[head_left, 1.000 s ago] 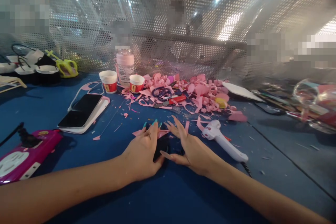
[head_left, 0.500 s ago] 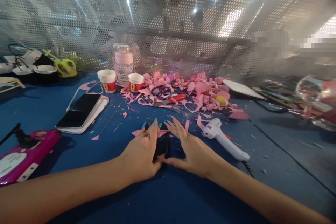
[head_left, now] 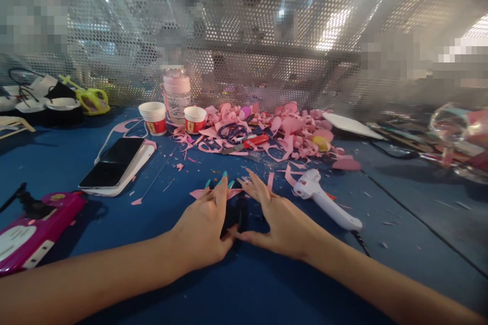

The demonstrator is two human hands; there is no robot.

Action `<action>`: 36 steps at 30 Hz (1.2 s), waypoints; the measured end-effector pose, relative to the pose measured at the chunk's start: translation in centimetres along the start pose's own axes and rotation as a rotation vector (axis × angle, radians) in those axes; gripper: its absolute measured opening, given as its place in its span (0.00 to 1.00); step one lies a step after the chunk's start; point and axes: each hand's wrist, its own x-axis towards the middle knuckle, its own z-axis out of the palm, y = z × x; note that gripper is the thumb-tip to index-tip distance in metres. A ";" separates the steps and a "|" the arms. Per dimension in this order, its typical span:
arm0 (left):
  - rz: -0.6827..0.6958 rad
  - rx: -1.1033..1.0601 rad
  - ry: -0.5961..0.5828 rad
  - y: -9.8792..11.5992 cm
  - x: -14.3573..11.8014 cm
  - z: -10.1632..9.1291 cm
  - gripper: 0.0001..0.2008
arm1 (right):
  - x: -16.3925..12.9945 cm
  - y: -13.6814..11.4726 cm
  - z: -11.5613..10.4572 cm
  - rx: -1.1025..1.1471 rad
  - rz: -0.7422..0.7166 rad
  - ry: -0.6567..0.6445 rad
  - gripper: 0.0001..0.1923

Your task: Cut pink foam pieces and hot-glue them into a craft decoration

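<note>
My left hand (head_left: 201,226) rests low over the blue table (head_left: 244,284), its fingers stretched forward and turquoise nails showing. Opposite it, my right hand (head_left: 281,222) has its fingers extended and spread from the thumb. The two thumbs come close together at the bottom. Between the palms is a small black thing (head_left: 234,213), partly hidden, whose kind I cannot make out. A flat pink piece (head_left: 198,193) pokes out beyond my left fingertips. A white glue gun (head_left: 331,205) lies to the right of my right hand.
Pink scraps (head_left: 292,129) are heaped at the back, with a red-handled cutter (head_left: 256,140) and dark scissors (head_left: 232,132) among them. Paper cups (head_left: 153,117) and a bottle (head_left: 177,92) stand left of them. A phone (head_left: 113,162) and a magenta power strip (head_left: 57,218) lie left.
The view has shifted very slightly. Both hands keep nearly the same pose around the black thing.
</note>
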 end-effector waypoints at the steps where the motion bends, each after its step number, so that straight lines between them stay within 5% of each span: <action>1: -0.002 -0.002 0.000 0.0 0.0 0.0 0.41 | 0.0 0.0 0.0 -0.002 -0.001 0.003 0.53; 10: 0.024 -0.034 0.066 -0.2 -0.2 0.2 0.47 | 0.0 0.1 0.2 -0.004 -0.035 0.041 0.52; 17: 0.057 0.045 0.006 -0.6 0.1 -0.2 0.45 | 0.1 -0.1 0.1 -0.043 -0.049 0.037 0.52; 25: 0.076 -0.275 -0.065 -2.5 -0.8 -2.5 0.46 | 0.0 0.0 0.2 -0.026 -0.105 0.059 0.52; 28: 0.010 -0.448 -0.030 -3.4 -0.2 -3.4 0.38 | 0.0 0.0 0.2 -0.020 -0.094 0.071 0.52; 31: -0.132 -0.607 0.143 -4.5 1.3 -3.4 0.28 | 0.0 -0.1 0.1 -0.039 -0.080 0.066 0.52; 36: -0.108 -0.443 0.157 -6.0 3.7 -3.0 0.22 | 0.0 0.0 0.1 -0.057 -0.107 0.073 0.52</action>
